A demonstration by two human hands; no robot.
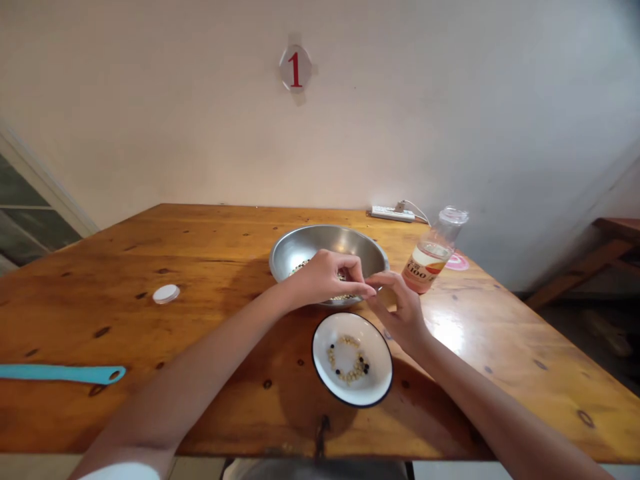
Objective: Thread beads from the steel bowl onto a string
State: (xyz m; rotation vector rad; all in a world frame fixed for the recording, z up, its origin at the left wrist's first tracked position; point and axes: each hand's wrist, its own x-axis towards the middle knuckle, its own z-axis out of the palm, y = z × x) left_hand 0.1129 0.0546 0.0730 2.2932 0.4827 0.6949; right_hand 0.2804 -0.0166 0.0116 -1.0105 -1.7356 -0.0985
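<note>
Over the front rim of a steel bowl [285, 248], my left hand [333, 277] has its thumb and fingers closed in a pinch. My right hand [397, 310] pinches from the other side, and the fingertips of both hands meet. Whatever lies between them is too small to make out. Partly hidden behind my left hand, the steel bowl holds many pale and dark beans or seeds. Just below my hands stands a white dish [376, 373] with a dark rim. Pale yellow beans [350, 377] and several black ones lie in it in a rough ring.
Right of the steel bowl, a clear bottle [425, 263] with a label stands uncapped, holding pinkish liquid. A white lid [166, 293] and a turquoise handle [65, 373] are on the wooden table [210, 267] to the left. A power strip [393, 213] lies along the wall.
</note>
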